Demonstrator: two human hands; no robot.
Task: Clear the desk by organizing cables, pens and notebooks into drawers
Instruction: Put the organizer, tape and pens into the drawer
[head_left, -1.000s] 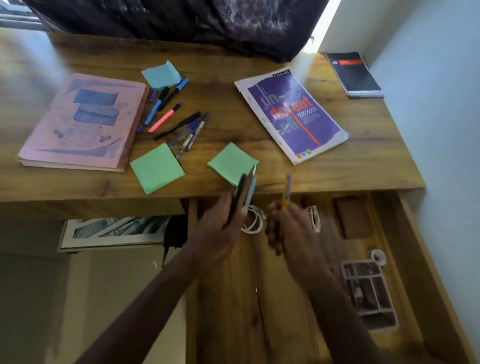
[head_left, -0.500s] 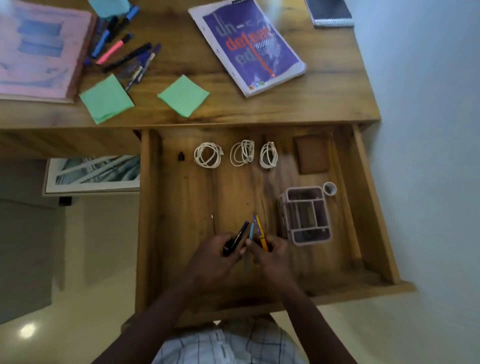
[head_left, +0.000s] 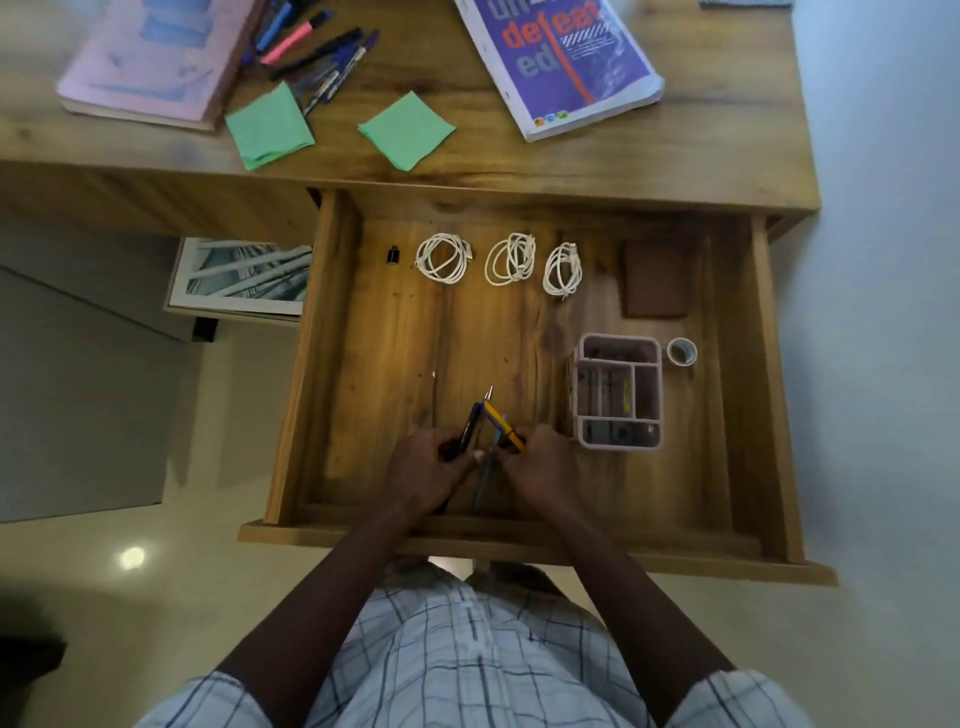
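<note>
Both hands had come down from the desk edge into the open drawer (head_left: 332, 364), so the pens were close to being stored. The left hand (head_left: 431, 467) gripped a black pen (head_left: 467, 428), its length leaning right toward the drawer's back. The yellow pen (head_left: 500, 418), pinched by the right hand (head_left: 540, 462), pointed its tip back and left, beside the organizer (head_left: 618, 340).

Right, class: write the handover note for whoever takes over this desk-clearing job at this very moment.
Left hand: grips a black plastic pen over the open wooden drawer.
Right hand: grips a yellow pen; a light-blue pen sits between the hands, holder unclear.
Done: three coiled white cables lie at the drawer's back.
Left: stow these pens, then the loose coloured pens, pink notebook and purple-covered book from the wooden desk.
</note>
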